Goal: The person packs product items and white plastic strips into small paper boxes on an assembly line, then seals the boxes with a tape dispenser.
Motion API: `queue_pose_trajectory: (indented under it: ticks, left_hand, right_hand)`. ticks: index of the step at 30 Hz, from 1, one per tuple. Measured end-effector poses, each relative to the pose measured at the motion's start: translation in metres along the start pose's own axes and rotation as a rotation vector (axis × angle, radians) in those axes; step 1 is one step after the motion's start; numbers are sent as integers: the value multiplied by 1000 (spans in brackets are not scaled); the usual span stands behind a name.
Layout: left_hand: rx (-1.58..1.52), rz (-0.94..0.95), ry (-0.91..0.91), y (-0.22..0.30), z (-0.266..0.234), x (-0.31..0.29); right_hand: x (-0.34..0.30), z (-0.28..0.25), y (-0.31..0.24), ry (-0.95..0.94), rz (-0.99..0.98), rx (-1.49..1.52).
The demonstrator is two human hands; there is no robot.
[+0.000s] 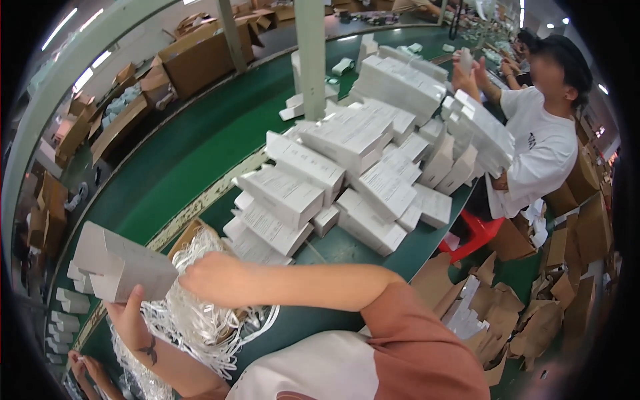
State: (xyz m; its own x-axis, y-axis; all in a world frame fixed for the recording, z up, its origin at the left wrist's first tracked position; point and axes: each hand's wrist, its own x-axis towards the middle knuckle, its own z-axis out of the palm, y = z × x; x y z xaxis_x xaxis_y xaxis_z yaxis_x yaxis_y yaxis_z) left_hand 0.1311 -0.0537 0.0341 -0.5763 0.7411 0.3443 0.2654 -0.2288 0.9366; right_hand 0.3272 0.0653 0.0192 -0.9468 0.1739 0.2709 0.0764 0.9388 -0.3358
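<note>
My left hand [132, 321] grips a white cardboard box [137, 270] from below, thumb on its near side. The box is tilted, and flaps stand out at its left end. Close to the box's right end is my right hand [212, 280], its fingers curled and closed. Whatever those fingers hold, if anything, is hidden. Under and beside both hands lies a tangled heap of white cables [200, 327], partly in a brown carton [185, 239]. Beyond my right forearm rises a large pile of white boxes [290, 193], stacked at many angles.
A green conveyor belt [180, 143] curves past on the left, beside a metal post [311, 67]. Small white boxes [65, 323] stand along its left part. Another person [543, 127] sits at the right on a red stool [472, 237]. Someone else's hands [87, 370] show lower left. Torn cardboard [533, 327] covers the floor.
</note>
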Motion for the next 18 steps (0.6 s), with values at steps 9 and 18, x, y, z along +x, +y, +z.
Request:
queue_pose_trajectory:
  ticks: [9,18]
  left_hand:
    - [-5,-2,34,14,-17,-1]
    - [-41,-11,-1,18,-17,-7]
  right_hand:
    - [-50,-80,-13,286,5,35]
    - [-191,-150,13,677,695,-54]
